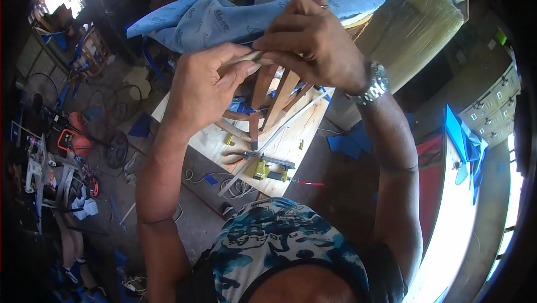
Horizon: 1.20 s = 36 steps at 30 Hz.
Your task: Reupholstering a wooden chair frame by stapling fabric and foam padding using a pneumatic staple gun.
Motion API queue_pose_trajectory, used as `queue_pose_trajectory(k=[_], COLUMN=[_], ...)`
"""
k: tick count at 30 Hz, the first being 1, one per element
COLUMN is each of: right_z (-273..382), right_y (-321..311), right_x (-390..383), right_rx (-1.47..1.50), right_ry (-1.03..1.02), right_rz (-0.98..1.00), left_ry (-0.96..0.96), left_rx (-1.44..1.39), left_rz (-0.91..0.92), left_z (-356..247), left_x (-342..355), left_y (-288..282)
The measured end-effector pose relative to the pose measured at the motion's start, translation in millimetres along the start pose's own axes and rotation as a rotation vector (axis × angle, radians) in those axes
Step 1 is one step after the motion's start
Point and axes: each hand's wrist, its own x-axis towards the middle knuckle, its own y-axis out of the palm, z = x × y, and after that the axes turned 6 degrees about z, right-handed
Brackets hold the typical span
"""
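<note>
Both my hands are raised at the near edge of a blue sheet of printed fabric (207,26), which is draped over a wooden chair frame (277,99). My left hand (204,85) pinches a thin pale strip (249,57) between thumb and forefinger. Close against it, my right hand (319,43), with a metal watch on its wrist, has its fingers pressed together at the strip's other end. Its fingertips are partly hidden, so I cannot tell whether it grips the strip or the fabric edge.
The frame stands on a pale wooden tabletop (305,115). There lie pliers (238,157), a yellow-green staple gun (271,167) with a red hose, and a long pale strip (291,121). Plastic-wrapped upholstery (417,29) stands at right; cables and machine parts (61,160) clutter the left floor.
</note>
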Motion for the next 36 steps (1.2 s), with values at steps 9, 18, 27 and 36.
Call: queue_pose_trajectory(k=[9, 18, 27, 36], right_z=[20, 18, 19, 19], right_y=[20, 26, 23, -24], right_x=[9, 17, 20, -81], right_rx=[-0.139, -0.117, -0.182, -0.259], right_ry=[-0.044, -0.022, 0.015, 0.292], right_rz=[-0.029, 0.088, 0.147, -0.411], left_ry=[0.087, 0.213, 0.339, 0.145], left_rx=[-0.067, 0.443, 0.34, 0.278], left_rz=[-0.076, -0.148, -0.021, 0.165], left_z=[10, 30, 30, -8], left_x=[-19, -23, -3, -1], left_y=[-11, 1, -21, -25])
